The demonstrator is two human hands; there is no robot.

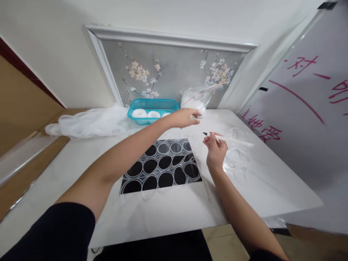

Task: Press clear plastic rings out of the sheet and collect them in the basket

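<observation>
My right hand (216, 150) is closed around a slim white pen-shaped tool (239, 140) with a dark pointed tip, held above the right part of the table. My left hand (185, 117) reaches across to the back, fingers curled by a clear plastic bag (194, 99). A thin pale item shows at those fingertips, too small to name. Below my left arm lies a black sheet (165, 178) covered with rows of clear rings. Thin transparent rings (235, 159) are scattered beside my right hand.
A blue plastic basket (153, 102) with several white rolls stands against the wall. Left of it lies a long bundle of translucent white material (92, 121). A whiteboard (304, 108) with red writing borders the white table (168, 214) on the right.
</observation>
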